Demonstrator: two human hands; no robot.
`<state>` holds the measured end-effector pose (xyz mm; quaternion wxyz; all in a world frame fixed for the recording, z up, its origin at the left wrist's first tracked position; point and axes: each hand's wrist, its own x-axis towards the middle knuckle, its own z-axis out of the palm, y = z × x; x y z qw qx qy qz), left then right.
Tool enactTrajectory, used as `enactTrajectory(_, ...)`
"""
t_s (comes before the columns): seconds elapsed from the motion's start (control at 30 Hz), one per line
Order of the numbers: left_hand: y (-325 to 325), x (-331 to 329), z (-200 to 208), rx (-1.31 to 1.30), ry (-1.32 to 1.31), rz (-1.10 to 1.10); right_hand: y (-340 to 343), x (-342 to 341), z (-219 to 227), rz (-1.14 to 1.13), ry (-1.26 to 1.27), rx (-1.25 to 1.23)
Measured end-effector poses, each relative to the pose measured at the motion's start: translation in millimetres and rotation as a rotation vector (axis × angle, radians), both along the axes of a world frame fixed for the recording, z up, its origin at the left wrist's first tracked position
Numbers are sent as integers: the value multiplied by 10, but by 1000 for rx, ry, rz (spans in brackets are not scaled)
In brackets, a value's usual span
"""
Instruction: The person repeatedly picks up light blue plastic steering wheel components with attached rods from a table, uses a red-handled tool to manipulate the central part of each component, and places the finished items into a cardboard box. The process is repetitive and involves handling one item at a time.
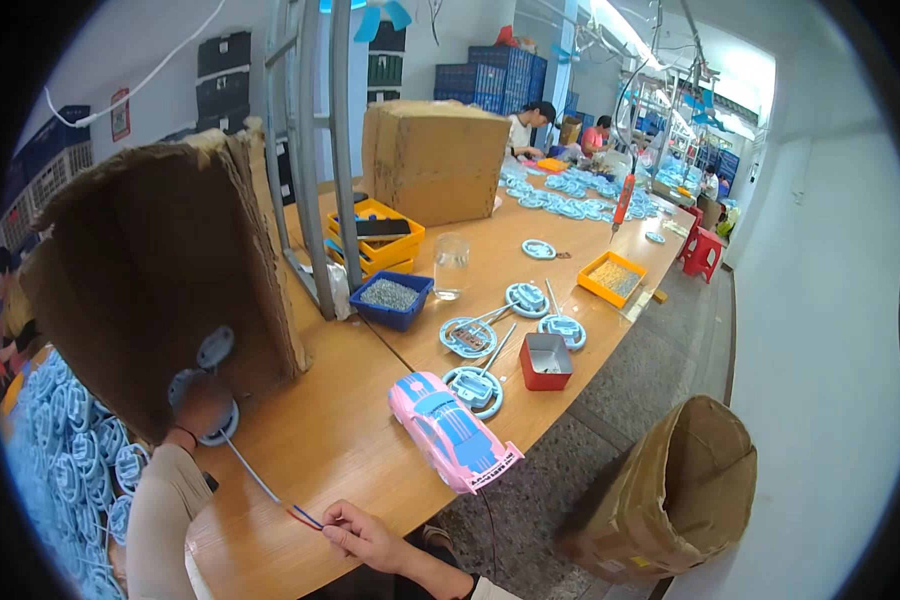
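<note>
My left hand point(202, 402), blurred, is on a light-blue toy steering wheel point(232, 424) at the mouth of a cardboard box point(140, 270) lying on its side. A thin pale cable point(253, 473) runs from that wheel toward me and splits into red and blue wire ends. My right hand point(365, 538), near the table's front edge, pinches those ends between thumb and fingers. Another light-blue round part point(215, 346) shows inside the box, just beyond my left hand. A pink toy car point(452, 430) with blue panels lies to the right of my hands.
Several steering wheels point(475, 392) lie around a red square tin point(547, 362). Behind them are a blue screw bin point(392, 298), a yellow tray point(612, 278), a glass jar point(451, 268) and a hanging electric screwdriver point(623, 202). A wheel pile point(70, 450) is at left; an open carton point(660, 490) stands at right.
</note>
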<state>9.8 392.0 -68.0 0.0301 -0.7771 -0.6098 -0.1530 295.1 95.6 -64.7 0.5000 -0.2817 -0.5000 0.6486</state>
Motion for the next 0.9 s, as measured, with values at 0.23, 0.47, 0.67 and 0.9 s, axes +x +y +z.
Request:
enactTrajectory(0.23,-984,-18,282,-66,34,-297,-25,1,21,-27,28,-33)
enactTrajectory(0.47,-1663,106,766,125,-106,-291,23,-9,-84,-124,-13,84)
enactTrajectory(0.67,-2293,108,1234,-147,-689,-286,-172,-153,164,-388,-422,336)
enactTrajectory(0.9,-3355,456,1558,-608,-808,-555,-492,-184,532,-446,-522,437)
